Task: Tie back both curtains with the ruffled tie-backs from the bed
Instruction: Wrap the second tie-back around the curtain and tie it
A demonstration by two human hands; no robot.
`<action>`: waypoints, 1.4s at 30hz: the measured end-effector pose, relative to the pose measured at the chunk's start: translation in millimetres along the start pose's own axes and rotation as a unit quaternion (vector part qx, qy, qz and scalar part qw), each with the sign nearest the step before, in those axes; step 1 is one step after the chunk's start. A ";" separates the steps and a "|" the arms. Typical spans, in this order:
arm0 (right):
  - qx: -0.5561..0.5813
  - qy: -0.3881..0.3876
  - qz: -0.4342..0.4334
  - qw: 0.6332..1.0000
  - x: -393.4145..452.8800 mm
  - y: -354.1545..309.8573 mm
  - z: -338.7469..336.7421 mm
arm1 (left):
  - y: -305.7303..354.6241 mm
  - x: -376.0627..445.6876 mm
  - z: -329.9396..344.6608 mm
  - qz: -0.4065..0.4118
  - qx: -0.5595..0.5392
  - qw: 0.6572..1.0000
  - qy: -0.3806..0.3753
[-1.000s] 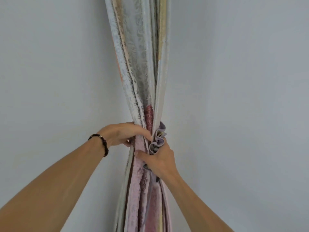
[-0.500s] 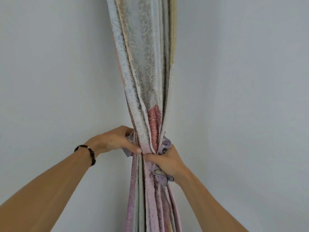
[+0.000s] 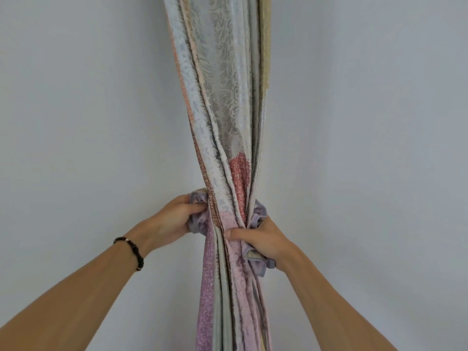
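Spreading apart since earlier, left hand (image 3: 172, 219), right hand (image 3: 263, 240), tie-back (image 3: 257, 215)

Two bare forearms, no sleeves, dark beaded bracelet (image 3: 131, 250) on left wrist

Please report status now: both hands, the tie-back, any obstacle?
Left hand and right hand each grip the ruffled tie-back. It passes behind the gathered curtain; not tied. No obstacle visible.

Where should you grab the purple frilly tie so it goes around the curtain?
Probably by its two loose ends, one from each side. The ruffled tie-back passes behind the gathered curtain and sticks out left and right of it. The left hand pinches the left end, the right hand grips the right end, ready to bring them forward.
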State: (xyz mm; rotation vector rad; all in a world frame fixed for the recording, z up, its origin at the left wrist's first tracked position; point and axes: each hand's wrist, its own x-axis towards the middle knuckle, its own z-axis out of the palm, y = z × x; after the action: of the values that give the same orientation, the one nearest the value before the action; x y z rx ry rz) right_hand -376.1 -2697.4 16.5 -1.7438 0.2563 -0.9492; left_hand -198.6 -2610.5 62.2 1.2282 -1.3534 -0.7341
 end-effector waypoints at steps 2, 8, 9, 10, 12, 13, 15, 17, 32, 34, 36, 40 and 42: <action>-0.006 -0.012 0.004 1.000 0.3 -0.5 -1.0 | -5.0 1.7 6.8 0.014 0.009 0.997 0.076; -0.027 0.023 -0.021 0.999 7.1 5.0 2.8 | 8.6 5.2 17.7 0.073 0.161 0.951 0.253; -0.027 0.024 -0.025 0.999 7.5 5.6 2.4 | 12.5 3.1 15.4 0.065 0.176 0.953 0.239; -0.026 0.026 -0.027 0.999 7.9 6.4 1.4 | 15.4 0.7 10.8 0.045 0.175 0.960 0.214; -0.030 0.025 -0.032 0.999 8.6 5.5 0.0 | 17.8 -5.9 -1.1 -0.018 0.163 0.977 0.135; -0.031 0.023 -0.037 0.999 9.1 4.9 0.1 | 17.2 -9.9 -4.2 -0.048 0.165 0.981 0.094; -0.035 0.019 -0.043 0.998 10.1 3.6 1.5 | 13.2 -16.5 -4.9 -0.078 0.155 0.983 0.059; -0.036 0.013 -0.036 0.999 10.8 2.4 2.7 | 8.2 -22.4 -2.1 -0.081 0.116 0.987 0.073; -0.077 0.077 0.054 0.993 28.3 16.0 4.3 | -17.6 -46.2 30.8 0.010 0.209 0.946 0.249; -0.079 0.087 0.070 0.991 28.5 16.3 3.1 | -25.4 -48.5 39.7 0.040 0.278 0.913 0.296; -0.088 0.089 0.075 0.989 26.4 13.3 1.9 | -31.0 -49.3 48.9 0.038 0.224 0.929 0.293; -0.093 0.107 0.069 0.987 21.6 8.7 -4.3 | -39.6 -43.3 72.6 0.014 0.085 0.967 0.240; -0.036 0.109 0.090 0.989 17.7 7.4 -8.1 | -42.7 -35.9 79.9 -0.005 0.022 0.973 0.228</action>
State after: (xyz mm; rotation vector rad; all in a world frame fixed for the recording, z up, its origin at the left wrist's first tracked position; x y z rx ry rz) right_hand -368.1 -2716.4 19.1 -1.6518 0.5856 -1.0078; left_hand -269.6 -2605.8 -4.3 1.3406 -0.9873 -0.3934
